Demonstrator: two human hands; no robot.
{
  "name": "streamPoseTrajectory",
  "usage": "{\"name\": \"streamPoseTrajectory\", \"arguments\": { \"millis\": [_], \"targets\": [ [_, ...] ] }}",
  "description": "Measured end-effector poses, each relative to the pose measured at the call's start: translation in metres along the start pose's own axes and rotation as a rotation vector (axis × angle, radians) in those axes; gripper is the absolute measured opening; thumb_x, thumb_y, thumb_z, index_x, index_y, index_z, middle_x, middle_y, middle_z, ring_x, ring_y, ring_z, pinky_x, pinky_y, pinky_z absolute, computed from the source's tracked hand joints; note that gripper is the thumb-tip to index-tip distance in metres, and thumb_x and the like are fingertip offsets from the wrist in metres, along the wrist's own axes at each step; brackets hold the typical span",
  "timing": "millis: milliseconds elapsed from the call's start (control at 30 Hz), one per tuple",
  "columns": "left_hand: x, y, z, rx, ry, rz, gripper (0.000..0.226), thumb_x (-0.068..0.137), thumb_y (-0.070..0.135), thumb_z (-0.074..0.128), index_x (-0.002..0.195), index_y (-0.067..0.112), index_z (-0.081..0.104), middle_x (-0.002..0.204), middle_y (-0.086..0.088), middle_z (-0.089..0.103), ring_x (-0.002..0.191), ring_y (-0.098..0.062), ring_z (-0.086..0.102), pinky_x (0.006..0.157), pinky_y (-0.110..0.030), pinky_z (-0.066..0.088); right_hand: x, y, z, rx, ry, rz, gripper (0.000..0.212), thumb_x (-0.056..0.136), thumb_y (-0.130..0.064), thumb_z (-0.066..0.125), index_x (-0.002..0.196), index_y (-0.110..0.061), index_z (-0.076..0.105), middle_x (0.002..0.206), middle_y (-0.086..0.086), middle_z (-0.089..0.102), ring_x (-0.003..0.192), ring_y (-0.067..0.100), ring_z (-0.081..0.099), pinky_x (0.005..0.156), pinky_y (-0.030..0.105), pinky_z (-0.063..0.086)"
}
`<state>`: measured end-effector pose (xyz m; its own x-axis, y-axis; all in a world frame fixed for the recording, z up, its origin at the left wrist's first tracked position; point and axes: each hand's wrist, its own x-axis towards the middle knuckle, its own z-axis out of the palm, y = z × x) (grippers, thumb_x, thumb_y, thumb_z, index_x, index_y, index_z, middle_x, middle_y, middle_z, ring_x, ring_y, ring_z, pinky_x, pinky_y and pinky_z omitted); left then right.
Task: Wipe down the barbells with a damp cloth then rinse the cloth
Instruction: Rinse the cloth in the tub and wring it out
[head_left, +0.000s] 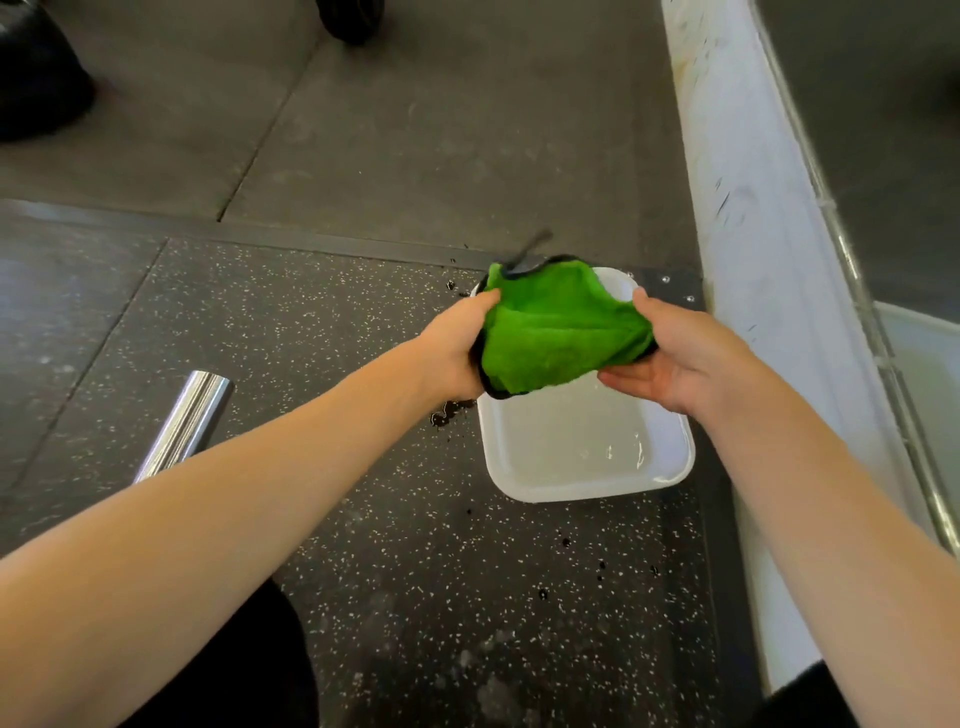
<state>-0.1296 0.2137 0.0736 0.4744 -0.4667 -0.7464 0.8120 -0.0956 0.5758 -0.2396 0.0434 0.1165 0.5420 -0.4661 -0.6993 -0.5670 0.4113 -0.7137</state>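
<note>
Head view: both hands are up over a white tray (672, 470), with the green cloth (556, 332) stretched between them. The left hand (457, 348) grips the cloth's left edge, thumb on top and fingers curled under the bunched fabric. The right hand (691, 364) holds the right edge, thumb pressed on top, palm turned up, fingers under the cloth. The cloth is fuzzy green with a black trim and is held above the far half of the tray, clear of the water. A dark blurred strip sticks up from its far edge, possibly a tag or a loose bit of trim; too smeared to tell. The tray sits on the black speckled floor (363, 493) and holds shallow clear water, with glints near its right corner. Dark wet splashes (449, 413) lie on the floor by the tray's left side, and more drops nearer the camera. The chrome end of a barbell (189, 415) lies on the floor well left of the tray, partly behind the left forearm. A white ledge (737, 208) runs along the right side, close to the tray. Plain grey matting lies beyond the speckled section, with dark gym gear (36, 78) at the top-left corner.
</note>
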Motion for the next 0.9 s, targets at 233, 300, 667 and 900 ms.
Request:
{"name": "streamPoseTrajectory", "arguments": {
  "millis": [233,300,667,900],
  "targets": [
    [-0.01,0.01,-0.012,0.121,-0.008,-0.026,0.028,0.094,0.035,0.062,0.109,0.013,0.068,0.096,-0.009,0.072,0.081,-0.025,0.069,0.081,-0.033,0.056,0.003,-0.002,-0.008,-0.104,-0.029,0.025,0.009,0.099,-0.013,0.059,0.105,-0.015,0.064,0.097,0.005,0.065,0.079,0.018,0.063,0.073,0.033,0.055],
    [-0.01,0.012,-0.011,0.207,0.068,0.107,0.029,0.094,0.023,0.068,0.117,0.004,0.065,0.1,-0.011,0.074,0.082,-0.025,0.072,0.069,-0.034,0.06,0.005,-0.003,-0.013,-0.073,-0.006,0.001,0.008,0.1,-0.014,0.059,0.107,-0.015,0.062,0.098,0.004,0.066,0.078,0.018,0.064,0.059,0.031,0.057],
    [-0.014,0.033,-0.023,0.061,0.158,0.516,0.016,0.094,0.015,0.071,0.089,-0.001,0.073,0.088,-0.015,0.074,0.08,-0.024,0.072,0.078,-0.037,0.061,-0.001,-0.013,-0.027,-0.069,-0.098,0.06,0.01,0.09,-0.003,0.069,0.088,-0.012,0.064,0.069,0.002,0.072,0.081,0.014,0.066,0.081,0.027,0.049],
    [-0.022,0.046,-0.042,0.221,0.308,0.7,0.043,0.088,0.045,0.073,0.087,0.003,0.073,0.086,0.0,0.066,0.081,-0.012,0.056,0.087,-0.031,0.042,0.007,-0.022,-0.024,-0.049,0.05,-0.314,0.037,0.087,-0.013,0.078,0.122,-0.011,0.066,0.086,0.001,0.068,0.067,0.01,0.065,0.071,0.024,0.051]
  ]
}}
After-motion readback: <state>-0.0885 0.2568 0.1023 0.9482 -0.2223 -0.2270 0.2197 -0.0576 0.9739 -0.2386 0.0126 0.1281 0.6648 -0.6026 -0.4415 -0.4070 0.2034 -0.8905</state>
